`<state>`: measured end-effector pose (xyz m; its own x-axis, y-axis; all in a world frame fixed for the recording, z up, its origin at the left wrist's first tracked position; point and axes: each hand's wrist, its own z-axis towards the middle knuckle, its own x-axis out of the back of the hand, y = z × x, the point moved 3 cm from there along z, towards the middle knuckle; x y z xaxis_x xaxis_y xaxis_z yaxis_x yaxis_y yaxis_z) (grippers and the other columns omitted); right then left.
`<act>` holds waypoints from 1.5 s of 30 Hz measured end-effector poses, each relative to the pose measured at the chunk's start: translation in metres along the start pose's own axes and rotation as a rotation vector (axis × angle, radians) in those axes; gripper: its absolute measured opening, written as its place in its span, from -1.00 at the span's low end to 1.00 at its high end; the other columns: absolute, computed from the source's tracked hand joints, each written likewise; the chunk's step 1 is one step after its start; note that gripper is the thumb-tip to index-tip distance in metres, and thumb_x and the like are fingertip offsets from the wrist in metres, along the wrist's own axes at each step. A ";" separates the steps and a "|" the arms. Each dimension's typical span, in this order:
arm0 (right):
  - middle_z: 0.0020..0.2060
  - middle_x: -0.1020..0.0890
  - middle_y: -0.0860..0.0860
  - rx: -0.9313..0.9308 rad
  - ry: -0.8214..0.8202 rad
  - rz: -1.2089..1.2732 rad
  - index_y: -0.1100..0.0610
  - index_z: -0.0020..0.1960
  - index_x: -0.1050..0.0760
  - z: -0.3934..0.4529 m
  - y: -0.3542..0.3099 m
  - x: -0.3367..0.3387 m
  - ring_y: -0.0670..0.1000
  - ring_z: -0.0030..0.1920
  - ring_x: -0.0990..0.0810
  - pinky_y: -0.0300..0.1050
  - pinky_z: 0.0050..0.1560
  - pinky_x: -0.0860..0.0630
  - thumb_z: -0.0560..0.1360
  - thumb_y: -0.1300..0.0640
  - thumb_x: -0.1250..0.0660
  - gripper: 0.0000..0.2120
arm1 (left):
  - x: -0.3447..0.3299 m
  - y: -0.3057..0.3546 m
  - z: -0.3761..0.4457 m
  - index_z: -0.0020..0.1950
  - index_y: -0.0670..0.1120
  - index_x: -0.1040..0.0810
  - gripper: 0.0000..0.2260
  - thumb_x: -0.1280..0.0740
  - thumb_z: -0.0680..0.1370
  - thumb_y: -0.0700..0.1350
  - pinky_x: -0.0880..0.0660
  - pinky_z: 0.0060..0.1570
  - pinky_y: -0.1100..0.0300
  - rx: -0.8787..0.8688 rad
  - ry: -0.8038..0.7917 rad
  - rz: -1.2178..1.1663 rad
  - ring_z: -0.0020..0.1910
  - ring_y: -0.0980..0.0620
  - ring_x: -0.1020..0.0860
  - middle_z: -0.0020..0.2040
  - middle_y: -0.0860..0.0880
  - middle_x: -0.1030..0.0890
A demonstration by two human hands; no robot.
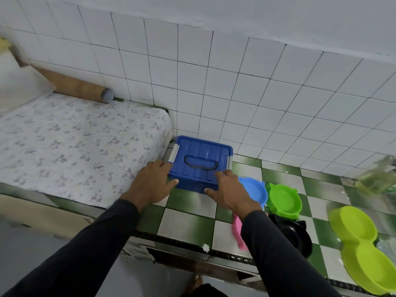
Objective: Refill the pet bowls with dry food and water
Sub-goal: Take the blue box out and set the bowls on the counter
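Observation:
A blue lidded plastic box (pixel 201 155) with a recessed handle and grey side clips stands on the tiled counter against the wall. My left hand (pixel 151 183) touches its left front corner, fingers spread. My right hand (pixel 227 190) rests on its right front edge, fingers extended. To the right lie a blue bowl (pixel 256 190), a green bowl (pixel 284 200), a black bowl (pixel 296 234), a pink bowl (pixel 237 231) partly hidden by my right sleeve, and a lime double bowl (pixel 362 247).
A floral cloth (pixel 70 142) covers the counter's left part, with a brown cardboard roll (pixel 79 86) along the wall. A blurred clear, greenish container (pixel 377 179) sits at the far right. The green-and-white checked counter (pixel 188 226) ends in a front edge near my arms.

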<state>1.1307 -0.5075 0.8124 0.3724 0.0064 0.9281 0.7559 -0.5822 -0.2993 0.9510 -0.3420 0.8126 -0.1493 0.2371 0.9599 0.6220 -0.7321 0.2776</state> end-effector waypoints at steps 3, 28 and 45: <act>0.43 -0.32 0.15 -0.017 -0.004 0.021 0.09 0.49 -0.28 0.020 0.003 0.002 0.21 0.38 -0.36 0.14 0.36 -0.44 0.54 -0.23 -0.32 -0.35 | -0.004 -0.004 0.021 0.48 -0.02 -0.42 -0.50 -0.30 0.61 0.19 -0.50 0.22 -0.05 -0.014 -0.020 -0.017 0.24 -0.13 -0.47 0.29 -0.10 -0.53; 0.46 -0.24 0.20 -0.214 -0.057 0.027 0.14 0.43 -0.30 0.104 0.020 -0.013 0.27 0.38 -0.32 0.16 0.38 -0.41 0.57 -0.15 -0.31 -0.44 | -0.041 -0.039 0.131 0.52 -0.12 -0.40 -0.56 -0.27 0.65 -0.04 -0.50 0.20 0.02 -0.068 -0.096 -0.048 0.18 -0.12 -0.50 0.25 -0.16 -0.55; 0.27 -0.42 0.22 -0.329 0.039 0.078 0.08 0.45 -0.35 0.131 0.037 -0.015 0.22 0.23 -0.47 0.06 0.21 -0.51 0.58 0.26 -0.31 -0.54 | -0.043 -0.027 0.159 0.43 -0.18 -0.51 -0.62 -0.27 0.60 -0.29 -0.55 0.00 0.08 0.004 -0.070 -0.129 0.00 -0.10 -0.55 0.10 -0.18 -0.57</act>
<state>1.2236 -0.4227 0.7582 0.3966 -0.0757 0.9149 0.5094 -0.8109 -0.2879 1.0628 -0.2306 0.7575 -0.1744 0.3734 0.9111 0.6039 -0.6903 0.3985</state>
